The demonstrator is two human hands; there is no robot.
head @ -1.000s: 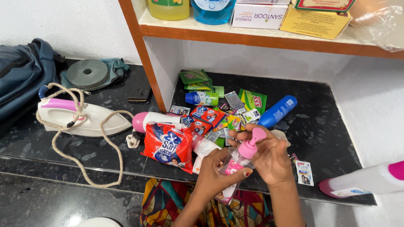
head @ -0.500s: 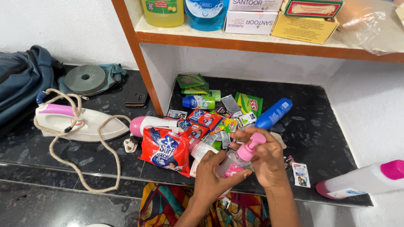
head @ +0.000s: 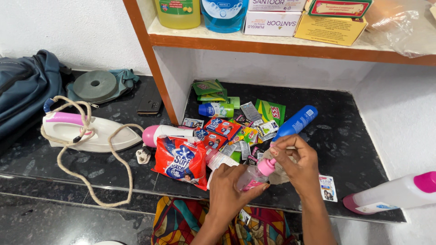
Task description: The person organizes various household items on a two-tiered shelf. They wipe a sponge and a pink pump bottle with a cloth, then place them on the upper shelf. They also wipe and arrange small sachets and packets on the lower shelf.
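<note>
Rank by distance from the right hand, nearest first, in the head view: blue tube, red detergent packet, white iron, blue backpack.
From the right hand:
1. Blue tube, just behind it.
2. Red detergent packet, to its left.
3. White iron, farther left.
4. Blue backpack, far left edge.

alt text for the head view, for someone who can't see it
Two hands hold a small clear bottle with a pink cap: left hand grips its body, right hand pinches the cap. Behind lie scattered sachets on a dark counter.

White walls [head: 68, 31], black stone counter [head: 345, 140], wooden shelf [head: 281, 47] above.
</note>
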